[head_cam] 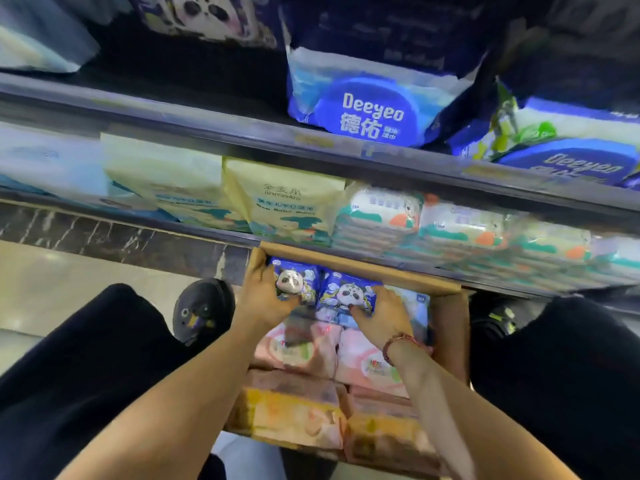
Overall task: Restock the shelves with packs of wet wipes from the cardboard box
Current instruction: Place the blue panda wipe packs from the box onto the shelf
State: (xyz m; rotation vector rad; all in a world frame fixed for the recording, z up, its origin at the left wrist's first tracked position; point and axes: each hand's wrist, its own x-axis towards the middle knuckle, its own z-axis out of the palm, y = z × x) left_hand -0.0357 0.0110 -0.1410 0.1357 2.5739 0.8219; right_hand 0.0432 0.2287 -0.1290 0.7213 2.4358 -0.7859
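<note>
Head view showed my left hand (264,295) and right hand (380,315) each curled closed on a blue panda wet-wipe pack (348,293) at the far end of the cardboard box (450,317), gripping both to lift together toward the shelf (311,147) above them.

The open brown cardboard box (450,327) is packed tight with blue panda-printed wipe packs (346,292) and pink wipe packs (298,348), leaving no gap between them. The left hand (266,292) and right hand (381,320) cover the far row. The lower shelf (207,230) is crowded with cream packs (284,206). The dark upper shelf (173,81) has open room left of the blue Deeyeo pack (367,109).
</note>
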